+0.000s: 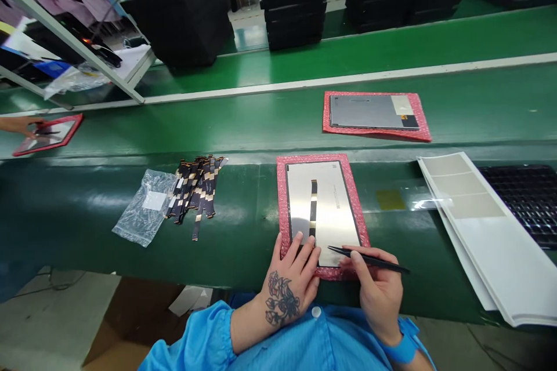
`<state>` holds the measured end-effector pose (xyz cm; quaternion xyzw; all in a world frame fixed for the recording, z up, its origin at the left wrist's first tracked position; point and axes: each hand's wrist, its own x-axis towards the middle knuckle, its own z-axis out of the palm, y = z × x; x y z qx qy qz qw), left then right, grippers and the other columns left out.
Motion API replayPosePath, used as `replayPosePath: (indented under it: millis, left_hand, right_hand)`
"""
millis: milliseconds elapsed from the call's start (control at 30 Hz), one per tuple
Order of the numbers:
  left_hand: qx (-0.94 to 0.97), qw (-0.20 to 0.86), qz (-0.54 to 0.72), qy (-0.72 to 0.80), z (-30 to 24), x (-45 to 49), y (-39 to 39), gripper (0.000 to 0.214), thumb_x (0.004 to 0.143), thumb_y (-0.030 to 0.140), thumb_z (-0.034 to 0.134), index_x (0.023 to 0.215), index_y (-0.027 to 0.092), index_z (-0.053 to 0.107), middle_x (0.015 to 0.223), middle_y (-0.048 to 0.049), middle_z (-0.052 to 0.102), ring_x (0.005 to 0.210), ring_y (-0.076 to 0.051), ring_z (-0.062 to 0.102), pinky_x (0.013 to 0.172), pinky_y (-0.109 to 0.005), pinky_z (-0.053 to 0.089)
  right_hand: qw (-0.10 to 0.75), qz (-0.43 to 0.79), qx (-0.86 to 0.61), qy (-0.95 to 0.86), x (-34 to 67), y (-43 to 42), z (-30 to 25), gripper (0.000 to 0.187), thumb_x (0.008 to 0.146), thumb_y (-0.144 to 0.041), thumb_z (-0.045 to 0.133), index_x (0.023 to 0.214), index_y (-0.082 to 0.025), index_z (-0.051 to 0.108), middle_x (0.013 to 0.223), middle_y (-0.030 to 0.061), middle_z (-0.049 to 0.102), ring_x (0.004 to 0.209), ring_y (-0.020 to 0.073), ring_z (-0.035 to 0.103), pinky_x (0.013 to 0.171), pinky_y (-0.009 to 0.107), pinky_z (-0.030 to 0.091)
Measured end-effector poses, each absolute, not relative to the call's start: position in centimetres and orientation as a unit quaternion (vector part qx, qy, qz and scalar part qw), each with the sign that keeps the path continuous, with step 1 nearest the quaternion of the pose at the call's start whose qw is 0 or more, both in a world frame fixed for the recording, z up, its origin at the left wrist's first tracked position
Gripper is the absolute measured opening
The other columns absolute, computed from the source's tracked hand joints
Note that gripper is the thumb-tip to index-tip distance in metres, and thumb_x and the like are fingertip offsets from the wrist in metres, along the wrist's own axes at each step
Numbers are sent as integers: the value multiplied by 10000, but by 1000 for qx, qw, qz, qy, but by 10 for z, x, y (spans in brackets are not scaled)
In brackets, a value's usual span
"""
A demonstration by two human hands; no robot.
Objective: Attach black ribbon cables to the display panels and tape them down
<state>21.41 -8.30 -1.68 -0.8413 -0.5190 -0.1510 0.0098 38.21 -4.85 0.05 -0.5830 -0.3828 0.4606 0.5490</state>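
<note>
In front of me a display panel (339, 208) lies silver back up on a pink bubble-wrap sheet (284, 197). A dark flex cable (314, 191) with light bands runs lengthwise on the panel. My left hand (290, 281) rests flat, fingers spread, over the panel's lower left part and covers the cable's lower end. In my right hand (379, 287) are black tweezers (369, 258), pinched between thumb and fingers. Their tips point left, over or on the panel's lower right area; contact is unclear. Further left, several more flex cables (198, 188) lie in a pile.
A clear plastic bag (145, 208) touches the cable pile. Another panel (369, 111) on pink wrap lies beyond. White sheets (500, 255) and a black gridded tray (522, 197) are at right. A co-worker's hand (21, 124) touches a panel far left. Black trays (293, 3) stand behind.
</note>
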Motion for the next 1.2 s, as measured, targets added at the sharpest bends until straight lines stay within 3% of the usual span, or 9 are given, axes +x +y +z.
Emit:
replayPosePath:
  millis: [167, 267, 400, 500, 700, 833, 933, 1067, 1200]
  left_hand:
    - [-811, -105, -193, -543, -14, 207, -92, 589, 896, 476, 493, 1432, 257, 386, 1551, -55, 255, 1424, -352, 202, 1123, -641, 160]
    - [-653, -294, -321, -620, 0, 191, -99, 622, 922, 455, 462, 1485, 272, 270, 1570, -113, 171, 1414, -350, 232, 1065, -573, 358]
    - [-313, -617, -431, -579, 22, 171, -91, 611, 901, 365, 535, 1463, 295, 305, 1532, -107, 298, 1245, -270, 520, 939, -395, 506]
    - [-198, -697, -430, -538, 32, 170, -74, 640, 757, 341, 723, 1338, 203, 490, 1300, -135, 580, 1050, -249, 636, 872, -357, 509]
    - [-214, -689, -435, -539, 39, 166, -43, 497, 549, 323, 836, 987, 143, 687, 896, -56, 714, 881, -226, 653, 828, -327, 494]
    - [-281, -582, -437, -626, 65, 127, -14, 381, 592, 357, 765, 909, 156, 703, 830, -30, 707, 786, -197, 643, 744, -301, 498]
    - [-413, -456, -414, -671, 96, 92, 24, 332, 610, 354, 735, 877, 157, 719, 855, -35, 713, 838, -209, 644, 786, -312, 495]
    - [-516, -369, -332, -698, 139, 53, 89, 285, 621, 331, 705, 840, 152, 741, 777, -27, 712, 738, -199, 640, 711, -313, 502]
    - [-547, -357, -277, -705, 177, 14, 159, 266, 607, 260, 734, 847, 146, 746, 757, -13, 706, 691, -173, 622, 640, -272, 493]
  right_hand:
    - [602, 420, -583, -348, 405, -45, -2, 275, 744, -355, 767, 893, -223, 577, 837, 15, 717, 810, 184, 706, 720, 269, 590]
    - [574, 461, -586, -339, 414, -46, -2, 306, 714, -416, 776, 862, -225, 589, 815, 16, 725, 897, 182, 699, 755, 219, 576]
    - [499, 545, -597, -314, 415, -51, 3, 392, 637, -485, 803, 838, -203, 621, 767, 17, 716, 660, 168, 690, 619, 208, 585]
    - [470, 590, -597, -274, 409, -52, 14, 439, 590, -500, 829, 834, -203, 615, 781, 3, 710, 638, 142, 657, 643, 201, 571]
    - [429, 640, -563, -301, 386, -56, 33, 373, 684, -525, 763, 809, -215, 598, 730, -20, 666, 595, 116, 574, 630, 212, 515]
    - [361, 677, -522, -374, 388, -41, 37, 381, 716, -556, 718, 794, -206, 590, 694, -19, 654, 582, 126, 581, 1003, 386, 446]
    - [302, 676, -517, -429, 402, -19, 39, 393, 706, -581, 701, 801, -215, 598, 630, 2, 642, 721, 210, 651, 1105, 477, 335]
    - [264, 629, -569, -459, 425, 11, 41, 427, 655, -643, 687, 806, -249, 621, 630, 57, 648, 1036, 325, 630, 1012, 452, 452]
    - [284, 544, -632, -472, 454, 46, 36, 435, 540, -644, 747, 785, -298, 649, 756, 93, 677, 877, 315, 674, 746, 359, 580]
